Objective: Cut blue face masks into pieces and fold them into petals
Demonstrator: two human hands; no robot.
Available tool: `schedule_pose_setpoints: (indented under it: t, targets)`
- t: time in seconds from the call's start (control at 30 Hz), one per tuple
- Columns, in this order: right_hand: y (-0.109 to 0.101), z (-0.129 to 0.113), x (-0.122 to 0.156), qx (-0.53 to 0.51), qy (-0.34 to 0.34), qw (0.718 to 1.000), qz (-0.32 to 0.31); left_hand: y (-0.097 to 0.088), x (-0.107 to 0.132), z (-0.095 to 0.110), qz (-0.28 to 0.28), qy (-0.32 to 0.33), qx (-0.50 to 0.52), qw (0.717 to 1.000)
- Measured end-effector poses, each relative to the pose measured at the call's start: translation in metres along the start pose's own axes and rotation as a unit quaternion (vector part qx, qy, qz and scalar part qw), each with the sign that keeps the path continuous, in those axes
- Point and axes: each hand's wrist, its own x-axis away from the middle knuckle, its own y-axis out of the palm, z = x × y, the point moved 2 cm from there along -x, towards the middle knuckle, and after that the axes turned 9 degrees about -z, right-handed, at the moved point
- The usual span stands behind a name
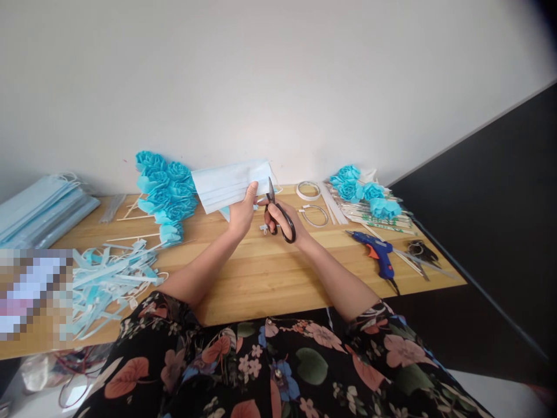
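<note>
Above the tabletop [261,278], the mask [226,183] is being pinched by the left grip [242,217] while the scissors [271,196] are being grasped in the right grip [285,216], so a cut to the left thumb [252,190] is being risked if the nearby blades [270,187] are slipping.

The left hand [242,213] holds a pleated mask [226,184], the right hand [297,220] scissors [271,196], above a wooden table [261,276].
</note>
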Motion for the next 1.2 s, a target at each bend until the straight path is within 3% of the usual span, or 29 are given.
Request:
schedule_pose_setpoints:
  t: [0.73, 1.2]
  targets:
    - [0.0044, -0.0012, 0.0020, -0.022, 0.019, 0.998, 0.047, 0.0010, 0.0026, 0.0057, -0.010, -0.017, -0.001, 1.000]
    - [0.0039, -0.0004, 0.0024, -0.017, 0.022, 0.998, 0.052, -0.0012, -0.0007, 0.0045, -0.011, 0.010, -0.005, 1.000]
